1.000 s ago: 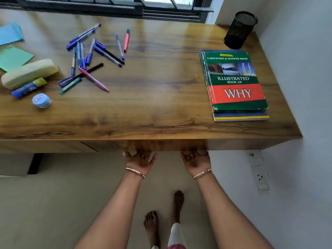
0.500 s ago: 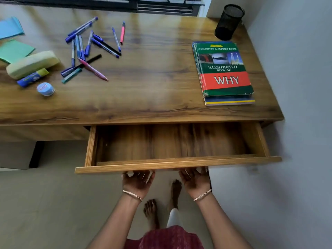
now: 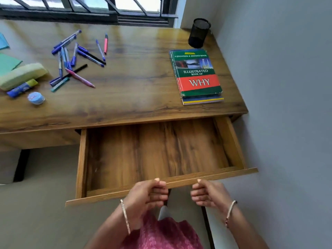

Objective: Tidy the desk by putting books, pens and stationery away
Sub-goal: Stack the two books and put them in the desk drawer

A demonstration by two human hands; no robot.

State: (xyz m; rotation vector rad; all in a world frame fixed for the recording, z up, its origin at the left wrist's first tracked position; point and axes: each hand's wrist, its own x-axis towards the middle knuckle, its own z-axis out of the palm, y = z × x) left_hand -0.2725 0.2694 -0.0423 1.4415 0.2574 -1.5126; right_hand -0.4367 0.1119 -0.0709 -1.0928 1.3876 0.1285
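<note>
The wooden desk's drawer stands pulled far out, and its inside is bare. My left hand and my right hand both grip the drawer's front edge, thumbs on top and fingers curled under it. On the desk's right side lies a green and red book on top of a thinner blue and yellow book. Several pens lie scattered at the back left. A black mesh pen holder stands in the far right corner.
At the left edge lie a yellow pencil case, a blue glue stick, a small round blue container and green paper. A grey wall runs along the right. A barred window is behind the desk.
The drawer was shut one second ago; both hands have pulled it out towards me, further now than half a second ago. Thumbs now lie over the front edge.
</note>
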